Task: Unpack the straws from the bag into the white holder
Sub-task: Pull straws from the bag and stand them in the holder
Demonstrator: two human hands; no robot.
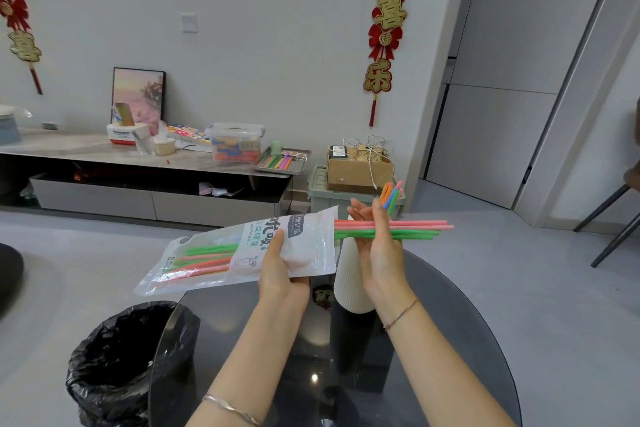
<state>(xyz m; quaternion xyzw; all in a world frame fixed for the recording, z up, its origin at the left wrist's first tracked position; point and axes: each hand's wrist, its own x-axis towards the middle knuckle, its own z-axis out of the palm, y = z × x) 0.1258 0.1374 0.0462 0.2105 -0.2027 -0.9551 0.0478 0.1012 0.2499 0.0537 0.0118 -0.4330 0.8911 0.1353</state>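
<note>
– Pink and green straws stick out level from the mouth of the bag, free ends pointing right. Grip?
– Right hand: palm turned left, fingers nearly straight and pointing up. One finger crosses in front of the bundle and the others lie behind it, so the straws are nipped between fingers close to the bag's mouth. Left hand: curled round the bag's right end from below, thumb on the printed face.
– Rest of the bag?
– Slopes down to the left, out past the table. More straws show through its clear end.
– White holder?
– Ribbed, upright on the dark glass table, just below the bag's mouth and between the two hands.
– Room to move?
– Bare glass to the right of the holder and towards the camera. Black-lined bin sits against the table's left edge, under the bag.
– Hidden?
– The holder's rim and right side are behind the right hand. Upright straws, orange, blue, green and pink, rise behind the fingertips. Their lower ends are covered, so I cannot tell whether they stand in the holder.
</note>
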